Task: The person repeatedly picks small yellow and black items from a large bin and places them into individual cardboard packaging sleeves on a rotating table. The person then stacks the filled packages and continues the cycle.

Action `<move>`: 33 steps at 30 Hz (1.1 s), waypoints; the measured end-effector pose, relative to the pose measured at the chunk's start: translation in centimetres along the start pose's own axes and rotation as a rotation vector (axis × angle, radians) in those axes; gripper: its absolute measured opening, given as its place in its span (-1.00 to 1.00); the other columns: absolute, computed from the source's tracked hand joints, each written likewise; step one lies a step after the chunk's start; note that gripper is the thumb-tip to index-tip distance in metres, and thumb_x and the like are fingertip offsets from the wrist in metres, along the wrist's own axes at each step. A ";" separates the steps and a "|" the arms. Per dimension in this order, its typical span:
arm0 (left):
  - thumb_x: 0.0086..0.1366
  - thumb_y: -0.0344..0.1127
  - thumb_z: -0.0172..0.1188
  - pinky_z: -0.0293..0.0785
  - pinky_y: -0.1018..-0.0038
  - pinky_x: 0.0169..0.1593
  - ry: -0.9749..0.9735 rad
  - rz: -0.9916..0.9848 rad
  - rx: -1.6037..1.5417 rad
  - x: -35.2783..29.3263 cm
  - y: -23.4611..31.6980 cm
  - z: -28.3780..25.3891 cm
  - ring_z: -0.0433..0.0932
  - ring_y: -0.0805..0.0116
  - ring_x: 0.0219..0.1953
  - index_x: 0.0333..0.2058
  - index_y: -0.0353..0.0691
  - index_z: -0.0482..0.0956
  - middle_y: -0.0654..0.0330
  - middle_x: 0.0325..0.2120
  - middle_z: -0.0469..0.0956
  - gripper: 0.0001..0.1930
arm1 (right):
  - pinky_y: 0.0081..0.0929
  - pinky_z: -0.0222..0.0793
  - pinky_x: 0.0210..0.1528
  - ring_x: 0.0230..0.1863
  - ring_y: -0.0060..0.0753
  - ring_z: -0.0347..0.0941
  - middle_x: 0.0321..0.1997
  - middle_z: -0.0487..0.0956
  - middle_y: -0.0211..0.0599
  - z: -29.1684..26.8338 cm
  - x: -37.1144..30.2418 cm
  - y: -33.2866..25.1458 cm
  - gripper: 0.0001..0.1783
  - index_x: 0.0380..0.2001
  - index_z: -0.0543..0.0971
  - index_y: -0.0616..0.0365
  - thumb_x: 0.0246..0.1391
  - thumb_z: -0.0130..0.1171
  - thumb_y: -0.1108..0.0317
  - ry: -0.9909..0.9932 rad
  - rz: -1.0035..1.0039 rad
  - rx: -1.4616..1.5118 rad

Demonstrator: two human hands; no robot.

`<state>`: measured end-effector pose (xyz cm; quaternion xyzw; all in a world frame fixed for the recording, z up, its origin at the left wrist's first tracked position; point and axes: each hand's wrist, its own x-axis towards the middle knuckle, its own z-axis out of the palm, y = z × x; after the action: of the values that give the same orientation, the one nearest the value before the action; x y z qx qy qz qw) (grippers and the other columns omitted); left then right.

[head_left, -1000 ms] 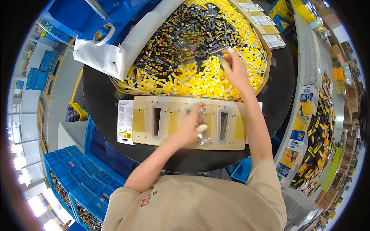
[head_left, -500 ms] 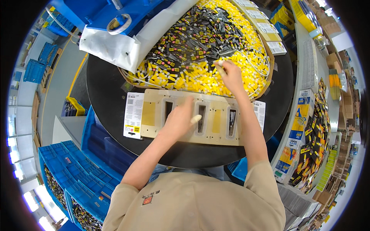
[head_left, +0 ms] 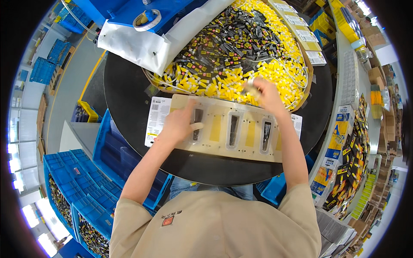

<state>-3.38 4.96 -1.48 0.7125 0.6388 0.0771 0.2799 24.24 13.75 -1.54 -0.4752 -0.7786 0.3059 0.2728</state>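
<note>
A beige fixture board [head_left: 211, 142] lies near me on a round black table, with clear plastic blister trays set in its slots. Dark slim pieces lie in the middle blister tray [head_left: 233, 131] and the right blister tray [head_left: 266, 135]. Beside the left blister tray [head_left: 197, 124] is my left hand [head_left: 174, 124], index finger and thumb spread apart; a pale cover sits on the thumb. Over the near edge of a heap of yellow-and-white caps [head_left: 215, 88], my right hand [head_left: 269, 96] is pinched round something dark, too blurred to name.
Black tubes [head_left: 223, 41] are piled behind the caps. Printed cards [head_left: 159, 118] stick out from under the board. A blue machine frame with a tape roll [head_left: 147, 20] stands back left. Blue crates [head_left: 77, 174] stand left; a shelf with packaged goods [head_left: 348, 163] runs along the right.
My left hand has moved left along the board to the left blister tray. The right hand has drawn back toward the board, with a dark thing now at its fingertips. The view has shifted slightly.
</note>
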 end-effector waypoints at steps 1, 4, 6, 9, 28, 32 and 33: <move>-0.03 -0.16 0.39 0.42 0.25 -0.35 0.003 -0.031 0.032 -0.1 -0.2 -0.1 0.52 0.06 -0.49 0.05 -0.19 0.26 0.10 -0.62 0.50 -0.31 | -0.33 0.37 -0.27 -0.36 -0.21 0.47 -0.38 0.56 -0.21 0.6 -1.7 -1.0 -0.78 -0.29 0.58 0.07 0.03 0.17 0.22 -0.030 -0.066 0.053; -0.06 -0.11 0.41 0.41 0.25 -0.36 0.030 -0.043 -0.017 -0.3 -0.6 -0.4 0.52 0.07 -0.50 0.05 -0.23 0.24 0.10 -0.62 0.50 -0.26 | -0.47 0.35 -0.32 -0.39 -0.40 0.40 -0.44 0.48 -0.31 2.1 -4.4 -2.7 -0.71 -0.28 0.59 0.10 -0.14 0.35 0.34 -0.186 0.046 0.047; -0.02 -0.16 0.39 0.41 0.28 -0.38 0.025 -0.043 -0.044 -0.4 -0.8 -0.8 0.52 0.08 -0.51 0.04 -0.24 0.23 0.10 -0.62 0.49 -0.30 | -0.48 0.35 -0.32 -0.40 -0.37 0.38 -0.47 0.45 -0.31 3.0 -5.0 -3.0 -0.69 -0.27 0.60 0.09 -0.18 0.37 0.37 -0.188 0.018 -0.015; 0.05 -0.26 0.32 0.41 0.31 -0.37 0.087 -0.080 -0.101 -0.4 -0.8 -1.7 0.53 0.09 -0.50 0.03 -0.21 0.24 0.11 -0.61 0.49 -0.41 | -0.48 0.35 -0.32 -0.41 -0.33 0.36 -0.50 0.42 -0.32 3.2 -4.8 -3.1 -0.68 -0.27 0.60 0.08 -0.20 0.37 0.40 -0.201 -0.016 -0.033; 0.06 -0.40 0.25 0.48 0.33 -0.37 0.280 0.195 -0.111 10.8 3.0 -1.7 0.56 0.16 -0.50 -0.25 -0.26 0.40 0.08 -0.56 0.57 -0.71 | -0.70 0.50 -0.44 -0.46 -0.59 0.51 -0.40 0.55 -0.29 7.2 -42.4 2.1 -0.84 -0.22 0.49 0.24 0.13 0.12 0.43 0.914 1.229 1.470; 0.06 -0.43 0.24 0.46 0.34 -0.41 0.214 0.115 -0.279 2.1 1.5 -2.0 0.57 0.17 -0.50 -0.29 -0.28 0.39 0.01 -0.55 0.53 -0.75 | -0.75 0.44 -0.45 -0.50 -0.63 0.43 -0.38 0.55 -0.27 7.9 -41.1 2.6 -0.82 -0.16 0.48 0.22 0.19 0.05 0.41 1.513 1.356 1.057; 0.06 -0.44 0.24 0.46 0.34 -0.42 0.213 0.111 -0.293 0.3 1.2 -1.7 0.57 0.18 -0.50 -0.30 -0.27 0.40 0.03 -0.54 0.53 -0.76 | -0.76 0.40 -0.47 -0.52 -0.65 0.42 -0.38 0.55 -0.26 7.1 -39.2 1.3 -0.82 -0.15 0.48 0.22 0.19 0.04 0.42 1.277 1.336 0.903</move>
<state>-3.08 5.75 0.42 0.6861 0.6064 0.2597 0.3068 35.62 -22.91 -12.47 -0.7385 0.1224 0.3495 0.5634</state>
